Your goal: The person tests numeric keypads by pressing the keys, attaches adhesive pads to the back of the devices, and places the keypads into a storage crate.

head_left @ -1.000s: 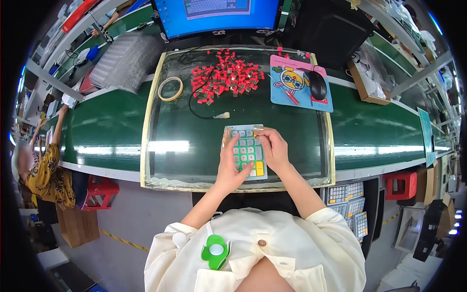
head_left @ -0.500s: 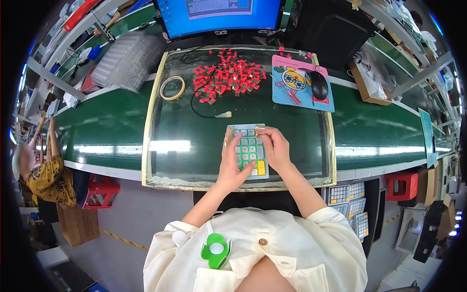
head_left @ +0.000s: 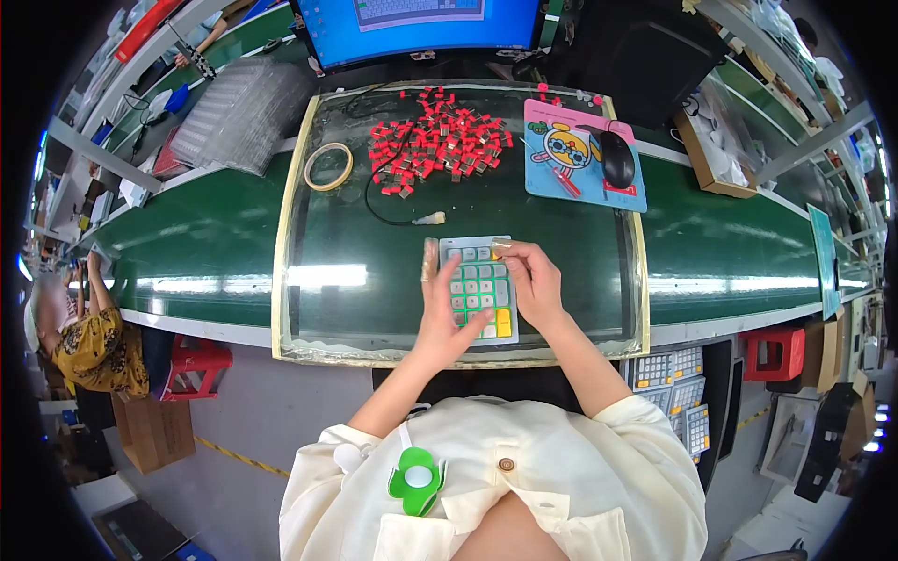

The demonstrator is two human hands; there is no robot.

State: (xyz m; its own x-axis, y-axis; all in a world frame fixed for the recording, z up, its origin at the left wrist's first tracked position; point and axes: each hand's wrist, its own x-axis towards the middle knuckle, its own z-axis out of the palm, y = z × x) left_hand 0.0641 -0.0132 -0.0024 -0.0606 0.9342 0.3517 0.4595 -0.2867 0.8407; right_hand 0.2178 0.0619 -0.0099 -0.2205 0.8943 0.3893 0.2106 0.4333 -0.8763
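A small numeric keypad (head_left: 485,286) with white, grey and yellow keys and green light between them lies on the dark glass-topped mat. My left hand (head_left: 442,313) is open along its left side, thumb over the lower keys, one finger over the upper left keys and another, tape-wrapped, stretched beyond the edge. My right hand (head_left: 537,280) is closed at the keypad's upper right edge. Its fingers are bent, and a taped fingertip covers part of the top right yellow key. A black cable (head_left: 383,215) ends in a pale connector just above the keypad.
Behind lies a pile of red-capped metal connectors (head_left: 440,145), with a tape roll (head_left: 328,167) to its left. A black mouse (head_left: 615,159) rests on a cartoon mouse pad (head_left: 547,173) below the monitor (head_left: 421,37). More keypads (head_left: 673,374) sit at lower right. Another person (head_left: 98,346) sits far left.
My left fingers have moved left and spread; the taped finger now points out past the keypad's edge. My right hand stays at the upper right keys. The keypad has hardly moved.
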